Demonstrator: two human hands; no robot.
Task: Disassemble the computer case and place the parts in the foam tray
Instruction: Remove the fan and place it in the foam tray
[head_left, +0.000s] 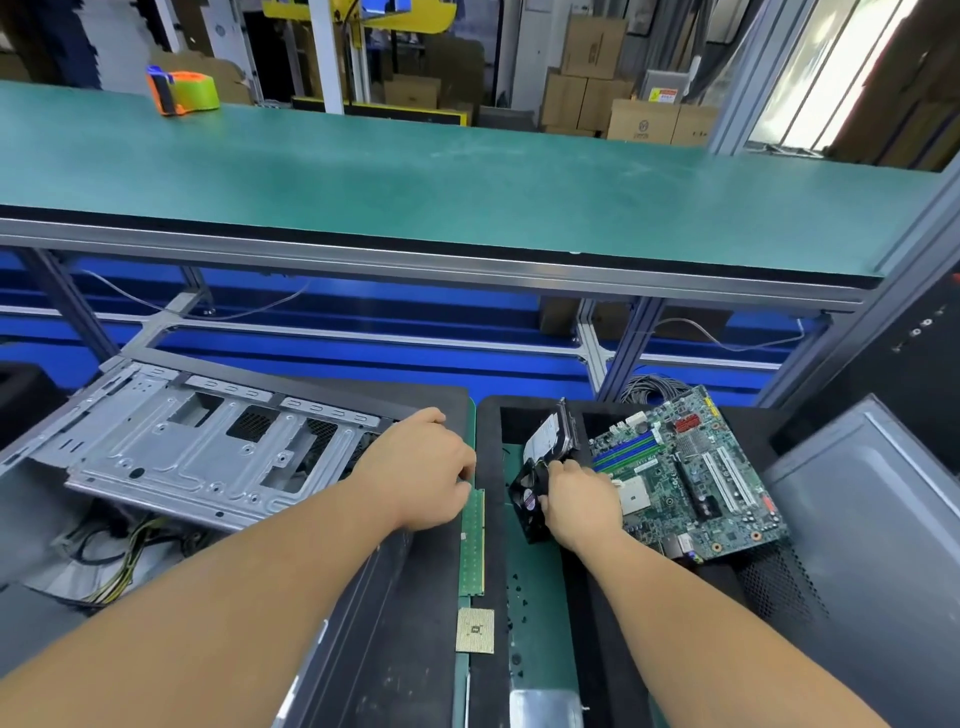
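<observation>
Black foam tray (491, 415) sits right of the stripped computer case (197, 452); inside a compartment the right hand (582, 506) grips a fan (527, 501) beside the upright hard drive (553, 434), the motherboard (691, 473) lying just right. Left hand (431, 475) curls its fingertips at a memory stick (472, 540); whether it pinches, I cannot tell. Nudged by the fan, the leaning drive could topple.

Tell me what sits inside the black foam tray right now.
The foam tray holds a circuit board, a hard drive standing on edge, and a black fan that the right hand holds. The hand and board hide whatever lies beneath them.
</observation>
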